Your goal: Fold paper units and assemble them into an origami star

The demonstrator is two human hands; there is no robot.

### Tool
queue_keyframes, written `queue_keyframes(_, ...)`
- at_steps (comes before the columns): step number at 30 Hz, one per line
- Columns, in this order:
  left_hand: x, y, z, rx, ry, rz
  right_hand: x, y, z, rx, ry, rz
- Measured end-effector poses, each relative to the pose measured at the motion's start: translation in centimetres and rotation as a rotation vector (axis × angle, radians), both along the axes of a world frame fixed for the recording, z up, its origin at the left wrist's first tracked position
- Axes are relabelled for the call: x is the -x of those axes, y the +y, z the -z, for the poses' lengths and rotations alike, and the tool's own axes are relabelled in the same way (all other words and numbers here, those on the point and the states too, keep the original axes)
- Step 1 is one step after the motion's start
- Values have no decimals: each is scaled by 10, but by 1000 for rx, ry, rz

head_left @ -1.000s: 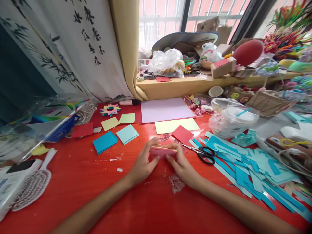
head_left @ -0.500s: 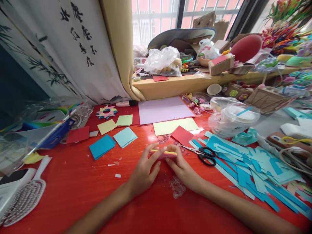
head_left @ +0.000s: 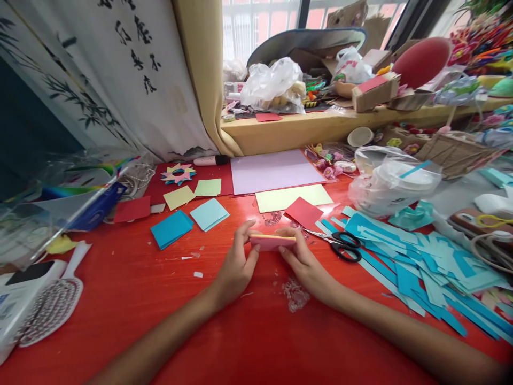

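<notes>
Between my two hands is a small stack of paper (head_left: 273, 243), pink on the side facing me with a yellow edge on top. My left hand (head_left: 239, 262) pinches its left end, thumb on the near face and fingers behind. At its right end my right hand (head_left: 306, 262) grips it the same way. Just beyond my right hand lie a red paper square (head_left: 303, 212) and black-handled scissors (head_left: 345, 246). Light blue paper squares (head_left: 209, 214) and darker blue ones (head_left: 171, 229) rest on the table to the left of my hands.
Blue paper strips (head_left: 425, 272) are heaped at the right. A lilac sheet (head_left: 276, 172) and a pale yellow strip (head_left: 292, 198) lie at the back, near a folded paper star ring (head_left: 178, 174). A hairbrush (head_left: 56, 305) is at the left; a plastic bag with bowls (head_left: 395, 179) stands back right.
My left fingers have moved from across the top of the paper stack to its left end, so more of the pink face shows. The camera view has tilted slightly down.
</notes>
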State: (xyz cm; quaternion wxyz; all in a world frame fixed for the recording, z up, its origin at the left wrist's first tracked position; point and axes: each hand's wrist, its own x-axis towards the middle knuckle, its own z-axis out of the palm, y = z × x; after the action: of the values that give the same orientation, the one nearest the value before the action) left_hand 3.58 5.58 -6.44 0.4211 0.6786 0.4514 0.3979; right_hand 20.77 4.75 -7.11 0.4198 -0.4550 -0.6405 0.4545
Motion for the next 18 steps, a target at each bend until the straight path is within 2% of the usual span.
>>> queue_keyframes(3,0,3,-6,134,49,-16,0,1,0,27,-10,-27)
queue_keyframes(8,-1,6,-10,56,121,101,-1,4,2,-26,-24,-64)
queue_keyframes(14,0,6,-8,48,140,53,-3,4,3,-14,-39,-64)
queue_keyframes(18,3,6,-7,149,67,-5,-3,3,0,34,-33,-60)
